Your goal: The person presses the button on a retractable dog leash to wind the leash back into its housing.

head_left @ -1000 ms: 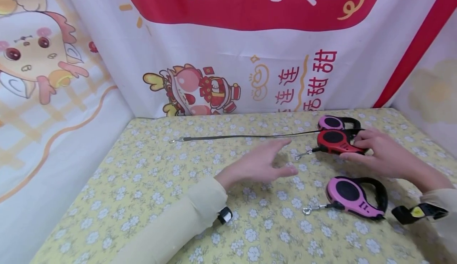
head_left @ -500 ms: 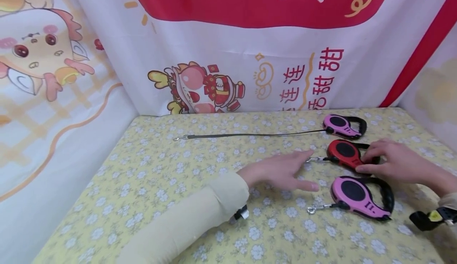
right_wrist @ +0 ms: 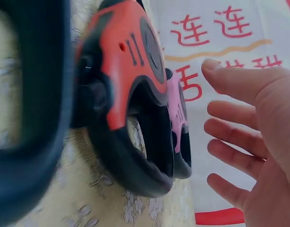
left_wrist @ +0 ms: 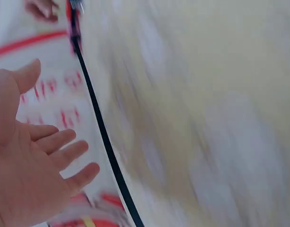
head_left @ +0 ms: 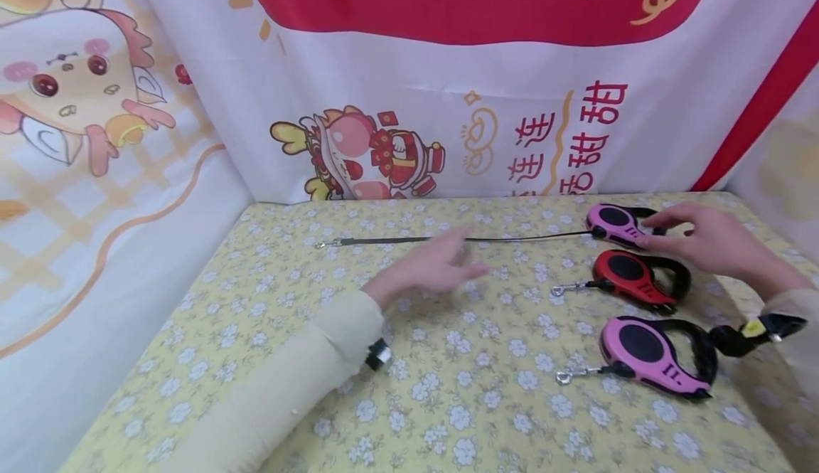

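Three retractable dog leashes lie at the right: a far pink leash, a red leash and a near pink leash. From the far pink one, a black strap runs left to a metal clip. My left hand is over the strap, fingers extended; in the left wrist view the hand appears beside the strap, apart from it. My right hand is at the far pink leash's handle, fingers spread; the right wrist view shows a gap to that leash.
A yellow flowered cloth covers the table. Printed white curtains stand behind it and at both sides. Short metal clips stick out left from the red leash and the near pink leash. Dark bands sit at both wrists.
My right hand has released the red leash, now lying between the pink ones, and moved back to the far pink leash. My left hand went right and nearer, then back left towards the strap.
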`<state>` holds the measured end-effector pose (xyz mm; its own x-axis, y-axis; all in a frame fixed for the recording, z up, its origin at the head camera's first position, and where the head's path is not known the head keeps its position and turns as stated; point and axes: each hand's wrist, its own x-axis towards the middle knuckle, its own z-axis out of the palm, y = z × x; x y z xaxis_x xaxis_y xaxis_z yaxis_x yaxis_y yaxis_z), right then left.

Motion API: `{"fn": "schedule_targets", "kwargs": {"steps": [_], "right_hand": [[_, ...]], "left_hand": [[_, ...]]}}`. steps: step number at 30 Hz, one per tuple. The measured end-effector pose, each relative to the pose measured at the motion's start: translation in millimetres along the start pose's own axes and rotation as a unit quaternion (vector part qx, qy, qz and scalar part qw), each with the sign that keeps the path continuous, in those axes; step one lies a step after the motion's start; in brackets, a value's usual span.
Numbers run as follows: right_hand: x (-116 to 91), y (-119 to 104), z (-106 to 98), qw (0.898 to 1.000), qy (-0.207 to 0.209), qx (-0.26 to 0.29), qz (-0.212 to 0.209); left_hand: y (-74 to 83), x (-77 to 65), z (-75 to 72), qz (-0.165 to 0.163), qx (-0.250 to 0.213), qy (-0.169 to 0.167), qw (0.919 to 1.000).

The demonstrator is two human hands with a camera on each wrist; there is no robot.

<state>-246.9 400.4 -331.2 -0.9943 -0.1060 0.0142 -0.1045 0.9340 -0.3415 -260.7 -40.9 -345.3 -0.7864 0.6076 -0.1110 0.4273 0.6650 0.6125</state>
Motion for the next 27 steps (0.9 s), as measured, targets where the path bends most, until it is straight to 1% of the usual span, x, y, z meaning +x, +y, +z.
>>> {"fn": "schedule_targets", "kwargs": {"steps": [2, 3, 5, 6, 8, 10, 12, 14, 16, 18, 20, 23, 25, 27], "right_hand": [[7.4, 2.9, -2.0, 1.000, -0.010, -0.008, 0.007], [10.6, 4.9, -2.1, 1.000, -0.016, -0.013, 0.008], [16.9, 9.1, -0.9, 0.999, -0.028, -0.023, 0.011], [20.1, 11.1, 0.5, 0.999, -0.036, -0.024, 0.017], [26.3, 16.8, 4.1, 0.998, -0.048, -0.030, 0.019], [32.2, 22.3, 8.4, 0.998, -0.057, -0.034, 0.015], [37.2, 26.9, 12.1, 0.998, -0.056, -0.041, 0.007], [40.2, 30.1, 14.3, 0.998, -0.048, -0.050, -0.008], [41.4, 30.5, 14.6, 0.997, -0.040, -0.059, -0.026], [41.2, 27.9, 13.8, 0.997, -0.041, -0.061, -0.034], [40.1, 23.1, 12.1, 0.996, -0.045, -0.066, -0.039], [37.7, 13.9, 8.8, 0.996, -0.053, -0.065, -0.028], [36.1, 8.4, 6.8, 0.995, -0.043, -0.080, -0.028], [35.0, 3.8, 5.5, 0.995, -0.029, -0.091, -0.025]], "left_hand": [[-22.0, -8.1, -15.5, -0.037, 0.005, 0.027, 0.9989], [-33.6, -11.9, -23.2, -0.050, 0.020, 0.041, 0.9977], [-55.6, -20.6, -37.3, -0.082, 0.064, 0.067, 0.9923], [-65.7, -25.1, -43.7, -0.097, 0.093, 0.077, 0.9879], [-82.5, -33.6, -54.1, -0.133, 0.154, 0.082, 0.9756], [-95.1, -39.8, -61.5, -0.163, 0.194, 0.079, 0.9642], [-103.7, -42.3, -66.6, -0.171, 0.230, 0.075, 0.9552], [-109.0, -42.0, -70.0, -0.169, 0.251, 0.077, 0.9499], [-111.8, -41.0, -72.8, -0.162, 0.260, 0.082, 0.9482], [-113.3, -40.8, -75.9, -0.162, 0.261, 0.078, 0.9483], [-114.4, -41.6, -79.2, -0.172, 0.249, 0.068, 0.9508], [-117.7, -44.0, -84.1, -0.191, 0.227, 0.060, 0.9532], [-121.0, -45.6, -86.7, -0.200, 0.205, 0.067, 0.9558], [-124.7, -46.7, -89.0, -0.204, 0.184, 0.084, 0.9578]]}}
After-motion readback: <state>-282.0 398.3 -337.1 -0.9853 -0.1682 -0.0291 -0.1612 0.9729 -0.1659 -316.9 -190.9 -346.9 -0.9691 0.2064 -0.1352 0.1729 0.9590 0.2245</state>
